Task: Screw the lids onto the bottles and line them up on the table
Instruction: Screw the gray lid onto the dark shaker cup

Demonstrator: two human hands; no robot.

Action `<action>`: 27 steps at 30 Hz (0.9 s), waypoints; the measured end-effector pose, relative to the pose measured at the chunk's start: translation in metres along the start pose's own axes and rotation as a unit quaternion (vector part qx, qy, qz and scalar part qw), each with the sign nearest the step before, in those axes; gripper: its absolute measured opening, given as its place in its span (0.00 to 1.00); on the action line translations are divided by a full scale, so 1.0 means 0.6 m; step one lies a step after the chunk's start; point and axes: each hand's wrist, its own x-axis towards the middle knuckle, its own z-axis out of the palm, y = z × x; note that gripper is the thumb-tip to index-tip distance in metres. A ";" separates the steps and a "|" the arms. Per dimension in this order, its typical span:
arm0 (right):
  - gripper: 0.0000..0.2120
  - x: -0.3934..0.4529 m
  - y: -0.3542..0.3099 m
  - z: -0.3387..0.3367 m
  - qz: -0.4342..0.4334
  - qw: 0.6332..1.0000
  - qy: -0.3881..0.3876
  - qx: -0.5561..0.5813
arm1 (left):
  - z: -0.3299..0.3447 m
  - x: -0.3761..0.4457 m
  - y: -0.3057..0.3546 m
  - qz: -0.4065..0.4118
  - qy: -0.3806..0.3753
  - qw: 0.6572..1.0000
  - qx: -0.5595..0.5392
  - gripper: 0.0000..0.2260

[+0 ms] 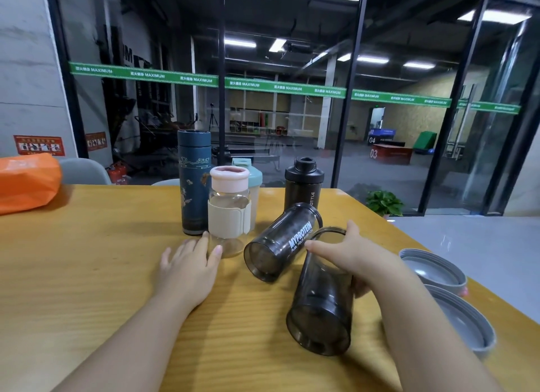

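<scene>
Right hand (347, 254) is wrapped around a smoky shaker cup (321, 301) tipped over near the table's (87, 274) right edge, another cup (282, 245) lying against it. Left hand (190, 263) rests flat and open, fingertips at the glass bottle (229, 213). Two grey lids (435, 269) wait at the right edge. Blue flask (194, 184) and black bottle (304, 184) stand behind, with an orange bag (27, 181) far left and glass gym walls beyond.

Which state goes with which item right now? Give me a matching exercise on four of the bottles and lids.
Items:
1. MYPROTEIN shaker
2. blue flask
3. grey lids
4. plain smoky shaker

States:
A. standing upright at the back
B. lying tipped, nobody holding it
C. held tilted by the right hand
D. loose at the table's right edge

Pairs: 1-B, 2-A, 3-D, 4-C
</scene>
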 end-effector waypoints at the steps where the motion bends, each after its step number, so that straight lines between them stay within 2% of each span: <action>1: 0.53 -0.004 -0.001 -0.001 0.002 1.000 0.005 0.007 | -0.002 -0.008 0.004 0.002 0.009 1.000 -0.018 0.25; 4: 0.51 -0.014 -0.006 0.002 0.005 0.999 0.018 0.042 | -0.009 -0.033 0.019 0.033 0.030 0.997 -0.064 0.26; 7: 0.49 -0.021 -0.005 0.004 0.004 0.996 0.020 0.090 | -0.013 -0.058 0.035 0.121 0.067 0.987 -0.085 0.27; 9: 0.49 -0.025 -0.002 0.004 0.003 0.993 0.018 0.116 | -0.019 -0.073 0.046 0.204 0.109 0.967 -0.102 0.29; 11: 0.50 -0.029 0.002 0.005 0.001 0.991 0.014 0.137 | -0.024 -0.087 0.057 0.273 0.136 0.945 -0.114 0.26; 16: 0.56 -0.039 0.021 -0.003 0.002 0.981 0.027 0.194 | -0.022 -0.120 0.088 0.378 0.149 0.904 -0.130 0.18; 20: 0.51 -0.048 0.036 -0.023 -0.024 0.969 0.026 0.243 | -0.020 -0.139 0.109 0.395 0.144 0.892 -0.165 0.13; 23: 0.45 -0.045 0.044 -0.048 -0.047 0.959 0.031 0.279 | -0.013 -0.141 0.115 0.370 0.118 0.905 -0.172 0.11; 25: 0.38 -0.046 0.046 -0.073 -0.065 0.950 0.025 0.305 | -0.009 -0.143 0.121 0.352 0.075 0.919 -0.160 0.13; 27: 0.41 -0.046 0.047 -0.099 -0.074 0.946 0.019 0.316 | -0.005 -0.149 0.133 0.317 -0.012 0.933 -0.169 0.18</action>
